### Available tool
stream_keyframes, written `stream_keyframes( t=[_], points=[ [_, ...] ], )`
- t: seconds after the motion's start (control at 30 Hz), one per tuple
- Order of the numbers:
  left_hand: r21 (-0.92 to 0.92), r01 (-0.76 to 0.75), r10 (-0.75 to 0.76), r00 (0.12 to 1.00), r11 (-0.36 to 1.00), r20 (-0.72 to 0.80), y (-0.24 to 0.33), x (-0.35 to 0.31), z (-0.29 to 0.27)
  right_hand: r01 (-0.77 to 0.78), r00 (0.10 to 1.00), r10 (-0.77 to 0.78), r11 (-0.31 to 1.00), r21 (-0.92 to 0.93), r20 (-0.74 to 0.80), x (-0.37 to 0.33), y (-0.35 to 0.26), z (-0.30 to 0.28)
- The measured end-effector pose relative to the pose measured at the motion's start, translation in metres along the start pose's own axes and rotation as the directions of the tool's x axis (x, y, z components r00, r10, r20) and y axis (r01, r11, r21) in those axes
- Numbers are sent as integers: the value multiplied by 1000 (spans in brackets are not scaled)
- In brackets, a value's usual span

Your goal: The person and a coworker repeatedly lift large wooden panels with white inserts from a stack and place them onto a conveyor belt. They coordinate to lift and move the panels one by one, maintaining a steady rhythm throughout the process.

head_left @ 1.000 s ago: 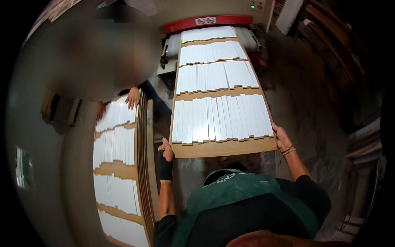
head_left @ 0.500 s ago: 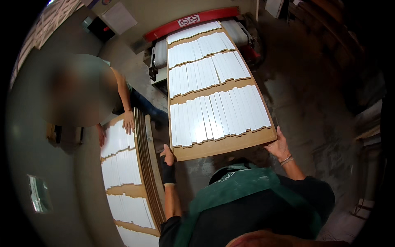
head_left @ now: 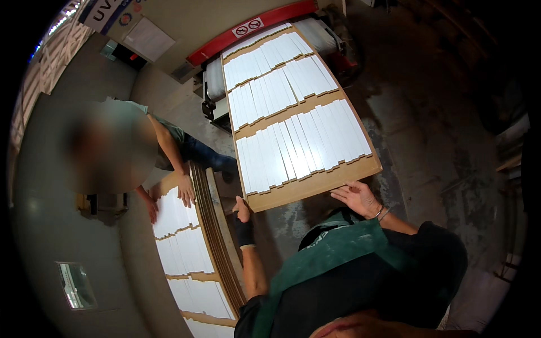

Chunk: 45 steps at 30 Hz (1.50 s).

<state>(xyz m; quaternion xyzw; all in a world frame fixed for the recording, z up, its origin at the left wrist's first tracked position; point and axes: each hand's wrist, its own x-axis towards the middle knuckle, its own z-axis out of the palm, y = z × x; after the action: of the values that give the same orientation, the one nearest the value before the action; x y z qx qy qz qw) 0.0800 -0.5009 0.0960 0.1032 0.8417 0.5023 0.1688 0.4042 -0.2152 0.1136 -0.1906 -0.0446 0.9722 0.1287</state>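
Centrally, a brown board [head_left: 311,185] bearing white strips [head_left: 304,141] reaches to a machine's red bar [head_left: 282,15]. The left hand [head_left: 243,216] has its thumb at the near-left corner, fingers hidden, grip unclear; the right hand [head_left: 359,198] lies spread at the near edge. Level, even support should keep the strips from sliding. The long axis runs front to back, leaning left with distance.

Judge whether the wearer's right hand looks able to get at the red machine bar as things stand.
Probably not: the right hand is at the near edge of the strip-covered board, whose length stretches between it and the red bar.
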Motion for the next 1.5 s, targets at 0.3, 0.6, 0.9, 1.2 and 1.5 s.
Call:
stream_keyframes(
  t=[0.3, 0.6, 0.9, 1.2, 1.5],
  points=[
    [-230, 243, -241, 970, 943, 36, -15, -41, 0, 19, 997, -16, 999, 36, -77, 32, -6, -2],
    [-219, 432, -410, 901, 875, 139, -121, -130, -2, 7, 996, -3, 999, 52, -86, 57, -21, 5],
    [-122, 538, -517, 840, 834, 165, -139, -181, 19, 19, 998, -17, 999, 40, -68, 84, -36, 8],
    [-50, 541, -516, 823, 840, 236, -140, -183, 25, 64, 997, -64, 998, -9, -51, 116, -62, 6],
    [3, 540, -526, 819, 842, 229, -134, -210, 35, 91, 995, -91, 996, 5, -28, 159, -77, 0]
  ],
)
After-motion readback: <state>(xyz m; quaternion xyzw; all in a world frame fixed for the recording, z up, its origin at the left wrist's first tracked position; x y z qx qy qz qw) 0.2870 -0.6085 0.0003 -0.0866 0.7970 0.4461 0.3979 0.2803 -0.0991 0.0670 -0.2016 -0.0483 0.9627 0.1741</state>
